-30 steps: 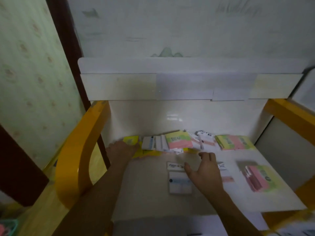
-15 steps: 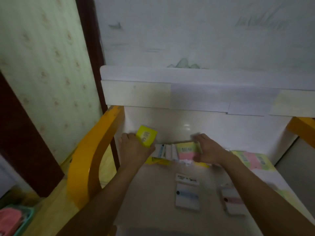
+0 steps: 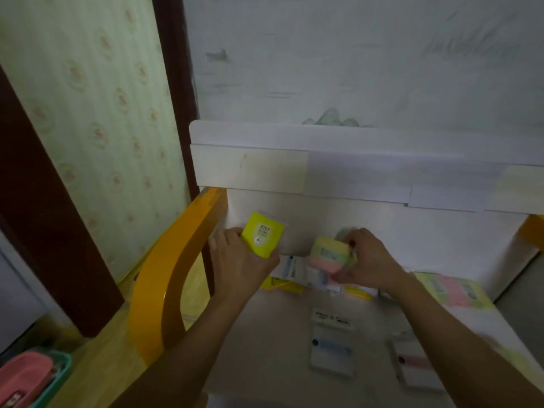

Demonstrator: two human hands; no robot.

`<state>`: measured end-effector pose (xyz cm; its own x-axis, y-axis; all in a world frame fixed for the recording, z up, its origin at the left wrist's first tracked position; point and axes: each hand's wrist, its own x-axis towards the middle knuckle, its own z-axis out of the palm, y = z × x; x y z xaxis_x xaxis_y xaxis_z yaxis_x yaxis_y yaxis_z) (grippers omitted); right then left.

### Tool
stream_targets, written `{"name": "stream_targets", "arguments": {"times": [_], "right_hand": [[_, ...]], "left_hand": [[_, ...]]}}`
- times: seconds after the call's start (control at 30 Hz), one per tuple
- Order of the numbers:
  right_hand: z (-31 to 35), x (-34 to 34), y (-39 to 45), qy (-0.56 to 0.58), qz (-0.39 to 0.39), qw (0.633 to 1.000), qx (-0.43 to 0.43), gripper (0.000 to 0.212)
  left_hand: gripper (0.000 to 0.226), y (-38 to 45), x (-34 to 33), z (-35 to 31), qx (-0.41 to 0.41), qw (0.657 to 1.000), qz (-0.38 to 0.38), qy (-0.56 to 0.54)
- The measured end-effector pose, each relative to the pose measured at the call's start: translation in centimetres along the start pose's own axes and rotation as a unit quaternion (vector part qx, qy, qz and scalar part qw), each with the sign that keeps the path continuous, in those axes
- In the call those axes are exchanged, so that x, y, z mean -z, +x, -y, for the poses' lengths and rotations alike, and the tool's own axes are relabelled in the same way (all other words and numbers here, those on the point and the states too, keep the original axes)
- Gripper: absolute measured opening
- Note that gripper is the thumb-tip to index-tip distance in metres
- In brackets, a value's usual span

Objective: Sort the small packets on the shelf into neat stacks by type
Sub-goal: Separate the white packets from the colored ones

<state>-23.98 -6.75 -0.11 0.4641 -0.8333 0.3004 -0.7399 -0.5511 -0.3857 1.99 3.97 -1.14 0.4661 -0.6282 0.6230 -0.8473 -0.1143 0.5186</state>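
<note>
My left hand [image 3: 240,265] holds a bright yellow packet [image 3: 263,234] upright, lifted off the white shelf [image 3: 265,343] at the back left. My right hand [image 3: 369,262] grips a yellow, green and pink striped packet [image 3: 328,254], raised over a row of white packets [image 3: 294,267] standing along the back wall. Yellow packets [image 3: 282,285] lie flat under that row. On the shelf in front lie a white packet with a blue band [image 3: 331,353], a small white label packet [image 3: 331,318] and a white packet with a pink band [image 3: 413,365]. A flat pastel stack [image 3: 453,291] lies at the right.
A curved orange side rail [image 3: 164,278] borders the shelf on the left, and another orange piece [image 3: 532,231] shows at the far right. An upper shelf board [image 3: 294,169] overhangs the back. A teal basket with a pink item [image 3: 32,375] sits at the lower left.
My left hand has lifted the yellow packet off the back row. My right hand has moved from the shelf's middle to the back row and picked up the striped packet.
</note>
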Motion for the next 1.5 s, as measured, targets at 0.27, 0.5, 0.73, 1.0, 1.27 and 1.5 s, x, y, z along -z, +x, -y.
{"name": "stream_targets", "arguments": {"times": [0.27, 0.5, 0.73, 1.0, 1.27, 1.5], "right_hand": [[2.5, -2.1, -5.3, 0.084, -0.232, 0.966, -0.077, 0.071], [3.0, -1.9, -9.3, 0.038, -0.269, 0.955, -0.123, 0.076], [2.5, -0.9, -14.3, 0.010, -0.252, 0.938, -0.239, 0.083], [-3.4, 4.5, -20.6, -0.008, -0.303, 0.892, -0.336, 0.078], [-10.0, 8.3, -25.5, 0.010, -0.249, 0.893, -0.374, 0.082], [-12.3, 8.1, -26.1, -0.042, -0.133, 0.890, -0.434, 0.100]], "left_hand": [[0.077, -0.4, -0.4, -0.8, -0.015, 0.999, 0.023, -0.038], [0.076, -1.5, -1.8, -1.2, -0.017, 0.999, 0.020, -0.035], [0.069, -4.4, -3.5, -1.8, -0.053, 0.997, 0.039, -0.041], [0.071, -9.1, -4.5, -6.7, -0.020, 0.995, 0.099, 0.012], [0.077, -16.0, -4.5, -13.2, 0.021, 0.998, 0.037, 0.036], [0.068, -19.3, -3.9, -14.8, 0.006, 0.997, 0.012, 0.079]]}}
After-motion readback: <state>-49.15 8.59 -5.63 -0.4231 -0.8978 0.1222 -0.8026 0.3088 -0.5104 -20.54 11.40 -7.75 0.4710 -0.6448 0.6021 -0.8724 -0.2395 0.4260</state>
